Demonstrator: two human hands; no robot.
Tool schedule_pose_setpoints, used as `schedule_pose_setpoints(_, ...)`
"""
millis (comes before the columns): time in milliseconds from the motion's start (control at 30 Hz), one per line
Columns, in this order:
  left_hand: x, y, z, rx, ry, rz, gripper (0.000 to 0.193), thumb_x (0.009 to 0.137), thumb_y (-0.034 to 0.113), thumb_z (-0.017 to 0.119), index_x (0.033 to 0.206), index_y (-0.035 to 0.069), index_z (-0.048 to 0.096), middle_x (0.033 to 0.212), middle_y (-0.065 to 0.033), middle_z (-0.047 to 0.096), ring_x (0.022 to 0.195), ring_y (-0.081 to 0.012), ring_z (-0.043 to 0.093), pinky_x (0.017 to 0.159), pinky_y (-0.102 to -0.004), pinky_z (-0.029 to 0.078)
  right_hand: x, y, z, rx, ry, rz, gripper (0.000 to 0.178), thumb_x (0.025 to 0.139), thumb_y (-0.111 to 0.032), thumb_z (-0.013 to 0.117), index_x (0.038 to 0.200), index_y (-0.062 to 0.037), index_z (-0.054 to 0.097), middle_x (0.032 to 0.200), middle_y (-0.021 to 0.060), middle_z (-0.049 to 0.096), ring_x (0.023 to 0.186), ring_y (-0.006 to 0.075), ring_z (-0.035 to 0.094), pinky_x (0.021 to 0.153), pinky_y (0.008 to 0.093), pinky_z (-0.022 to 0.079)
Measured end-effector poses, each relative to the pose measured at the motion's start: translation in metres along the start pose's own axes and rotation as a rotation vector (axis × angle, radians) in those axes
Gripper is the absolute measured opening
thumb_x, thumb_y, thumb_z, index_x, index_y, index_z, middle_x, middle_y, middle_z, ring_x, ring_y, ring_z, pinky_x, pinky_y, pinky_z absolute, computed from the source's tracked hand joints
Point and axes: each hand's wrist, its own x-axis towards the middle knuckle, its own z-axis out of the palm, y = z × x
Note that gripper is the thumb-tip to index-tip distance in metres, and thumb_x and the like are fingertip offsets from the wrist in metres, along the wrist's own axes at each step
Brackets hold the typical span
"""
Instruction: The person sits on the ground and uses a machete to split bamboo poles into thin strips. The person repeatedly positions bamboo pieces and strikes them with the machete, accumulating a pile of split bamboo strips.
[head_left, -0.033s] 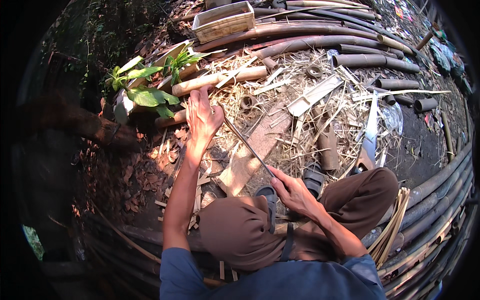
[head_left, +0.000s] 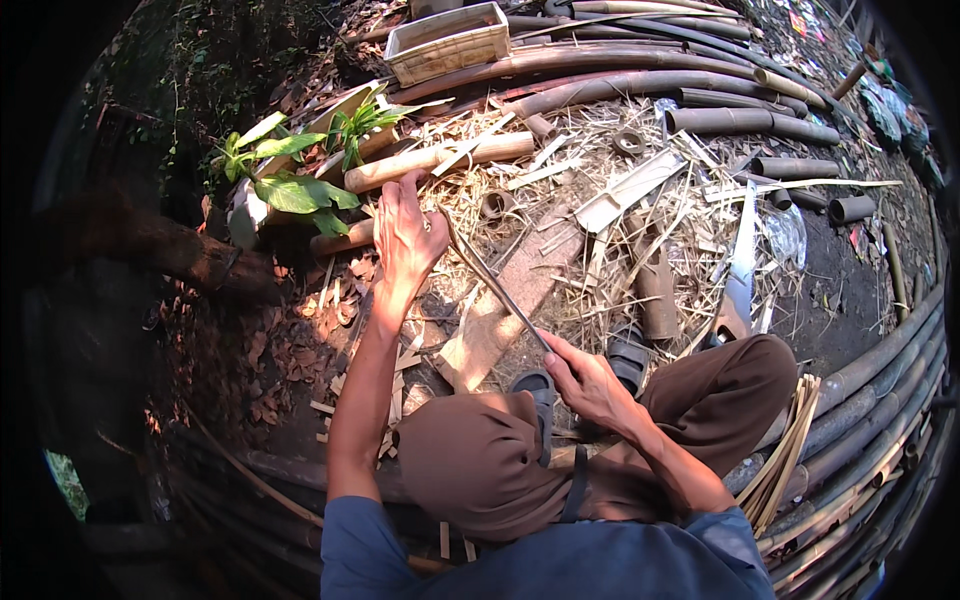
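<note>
My right hand (head_left: pixel 590 385) is closed on the near end of a long, thin, dark knife (head_left: pixel 500 290). Its narrow blade slants up and left, and its far end curves close beside my left hand (head_left: pixel 408 230). That hand has curled fingers and a bent wrist; whatever lies in its grasp is hidden behind the knuckles. Just beyond its fingertips rests a thick bamboo pole (head_left: pixel 480 150), with a split strip lying across it. Below the blade a flat wooden board (head_left: pixel 490 335) lies on the ground.
A handsaw (head_left: pixel 742 260) stands out at right beside a bamboo tube (head_left: pixel 655 290). Pale shavings cover the ground ahead. Bamboo poles (head_left: pixel 620 85) and a cream plastic crate (head_left: pixel 448 45) are at the back. Thin bamboo strips (head_left: pixel 785 455) lean near my right knee. A leafy plant (head_left: pixel 295 190) is far left.
The knife's blade appears very slightly turned, showing a little more of its flat side. Both hands are otherwise nearly in the same place.
</note>
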Motion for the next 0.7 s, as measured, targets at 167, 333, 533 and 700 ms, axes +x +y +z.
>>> schedule_pose_setpoints(167, -0.007, -0.001, -0.001, 0.048, -0.03, -0.073, 0.053, 0.07, 0.003, 0.057, 0.122, 0.002, 0.052, 0.099, -0.0195, 0.054, 0.091, -0.0385, 0.053, 0.081, -0.0472, 0.044, 0.004, -0.002, 0.0, 0.04, 0.013, -0.011, 0.041, 0.101, -0.024, 0.049, 0.14, -0.0107, 0.049, 0.061, 0.0167, 0.047, 0.057, 0.0179, 0.045, 0.061, 0.0343, 0.044)
schedule_pose_setpoints(333, -0.001, -0.002, 0.0, 0.109, -0.01, -0.097, 0.06, 0.069, 0.004, 0.056, 0.128, 0.004, 0.05, 0.099, -0.0193, 0.053, 0.09, -0.0375, 0.052, 0.08, -0.0471, 0.043, -0.004, -0.003, -0.003, 0.043, 0.025, 0.021, 0.041, 0.101, -0.025, 0.049, 0.14, -0.0115, 0.049, 0.061, 0.0154, 0.049, 0.058, 0.0143, 0.045, 0.06, 0.0331, 0.044)
schedule_pose_setpoints(533, 0.003, 0.011, 0.005, 0.064, 0.014, -0.059, 0.068, 0.068, 0.002, 0.055, 0.135, 0.006, 0.047, 0.098, -0.0182, 0.052, 0.088, -0.0368, 0.051, 0.08, -0.0473, 0.043, 0.003, 0.004, -0.003, -0.002, 0.035, -0.003, 0.04, 0.101, -0.024, 0.048, 0.14, -0.0123, 0.049, 0.062, 0.0155, 0.049, 0.057, 0.0148, 0.045, 0.058, 0.0342, 0.043)
schedule_pose_setpoints(700, 0.002, 0.032, -0.001, 0.051, 0.053, 0.02, 0.073, 0.067, 0.002, 0.056, 0.139, 0.007, 0.044, 0.098, -0.0164, 0.05, 0.085, -0.0349, 0.049, 0.078, -0.0454, 0.041, 0.028, -0.014, -0.002, -0.01, 0.028, -0.014, 0.039, 0.102, -0.023, 0.047, 0.138, -0.01, 0.051, 0.063, 0.0166, 0.049, 0.058, 0.0164, 0.045, 0.058, 0.0349, 0.042)
